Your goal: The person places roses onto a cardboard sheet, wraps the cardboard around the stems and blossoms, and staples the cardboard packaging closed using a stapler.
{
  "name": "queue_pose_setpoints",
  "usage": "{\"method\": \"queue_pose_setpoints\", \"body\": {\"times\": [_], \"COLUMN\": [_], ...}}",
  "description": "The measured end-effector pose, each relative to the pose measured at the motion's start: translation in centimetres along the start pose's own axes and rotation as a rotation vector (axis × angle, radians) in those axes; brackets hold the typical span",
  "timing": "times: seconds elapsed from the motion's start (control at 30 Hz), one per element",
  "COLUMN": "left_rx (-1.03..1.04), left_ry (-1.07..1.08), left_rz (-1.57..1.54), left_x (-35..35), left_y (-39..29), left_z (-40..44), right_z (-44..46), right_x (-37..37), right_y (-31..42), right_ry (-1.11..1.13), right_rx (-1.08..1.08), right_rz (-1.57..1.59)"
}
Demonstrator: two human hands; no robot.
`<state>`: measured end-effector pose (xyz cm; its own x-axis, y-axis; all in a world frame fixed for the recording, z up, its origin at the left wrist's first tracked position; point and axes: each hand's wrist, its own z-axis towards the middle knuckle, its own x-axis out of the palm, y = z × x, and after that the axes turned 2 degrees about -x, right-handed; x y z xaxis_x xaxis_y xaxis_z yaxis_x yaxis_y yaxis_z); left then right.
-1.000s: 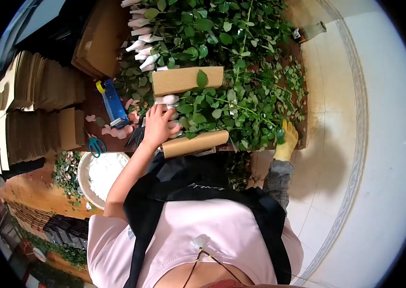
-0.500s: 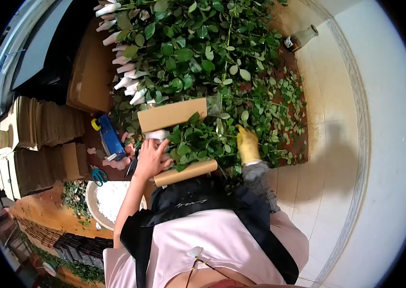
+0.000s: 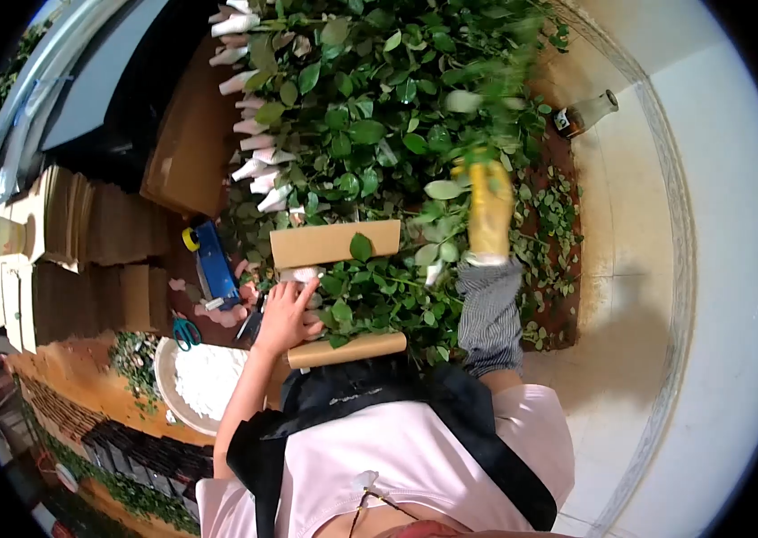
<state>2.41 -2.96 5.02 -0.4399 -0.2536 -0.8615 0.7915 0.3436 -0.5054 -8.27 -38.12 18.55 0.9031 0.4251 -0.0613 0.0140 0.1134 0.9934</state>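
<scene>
My bare left hand [image 3: 287,316] lies at the left end of a leafy bundle [image 3: 370,300], between two cardboard strips. Its fingers are stretched out and touch a white-sleeved flower head [image 3: 301,274]. One cardboard strip [image 3: 334,244] stands behind the bundle; the other cardboard strip [image 3: 348,351] is along its front, against my apron. My right hand [image 3: 489,208], in a yellow glove, is to the right of the bundle with its fingers closed around leafy rose stems [image 3: 509,90]. Motion smears those leaves, so how many stems it holds is unclear.
A large pile of rose stems [image 3: 370,108] with white-sleeved heads fills the back. To the left are a blue tape dispenser [image 3: 214,262], teal scissors [image 3: 185,334], stacked cardboard [image 3: 92,220] and a basin [image 3: 164,381] of white pieces. A glass bottle [image 3: 587,115] lies near the wall.
My right hand has moved away from me and slightly right, beside the pile, with leaves now blurred around it. My left hand has stayed at the bundle's end. The view has shifted slightly.
</scene>
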Motion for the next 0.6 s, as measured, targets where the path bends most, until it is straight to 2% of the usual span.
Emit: {"method": "queue_pose_setpoints", "body": {"times": [0.03,0.1,0.13,0.2,0.23,0.27,0.37,0.4,0.47,0.53,0.6], "left_rx": [-0.004,-0.036,-0.027,-0.002,0.015,0.032,0.024,0.033,0.004,-0.005,-0.007], "left_ry": [-0.028,0.008,-0.009,-0.055,-0.077,-0.098,-0.047,-0.032,-0.055,-0.02,-0.039], "left_rz": [0.004,-0.044,-0.064,-0.076,-0.06,-0.044,-0.056,-0.066,-0.073,-0.102,-0.106], "left_x": [0.1,0.5,0.5,0.3,0.4,0.6,0.7,0.4,0.0,0.2,0.4], "left_y": [-0.2,0.1,0.2,0.0,0.0,0.2,0.6,0.5,0.4,0.3,0.4], "left_z": [0.0,-0.1,-0.1,-0.1,-0.1,-0.2,0.0,0.0,0.3,0.0,0.0], "right_z": [-0.3,-1.1,-2.4,1.0,1.8,2.4,2.1,1.0,-3.3,-9.1,-13.6], "right_x": [-2.0,-3.6,-2.9,-7.1,-7.7,-8.3,-8.4,-8.6,-8.4,-7.9,-7.9], "right_y": [0.2,3.4,6.4,3.9,1.6,-1.1,-7.7,-9.4,-10.6,-8.5,-8.2], "right_ry": [-0.041,-0.281,-0.391,-0.447,-0.442,-0.343,-0.117,-0.083,0.002,0.133,0.414], "right_rx": [-0.187,-0.255,-0.211,-0.224,-0.221,-0.213,0.175,0.51,0.29,-0.152,-0.12], "right_rz": [-0.095,0.116,0.281,0.744,0.738,0.468,0.139,0.389,-0.135,-0.868,-1.042]}}
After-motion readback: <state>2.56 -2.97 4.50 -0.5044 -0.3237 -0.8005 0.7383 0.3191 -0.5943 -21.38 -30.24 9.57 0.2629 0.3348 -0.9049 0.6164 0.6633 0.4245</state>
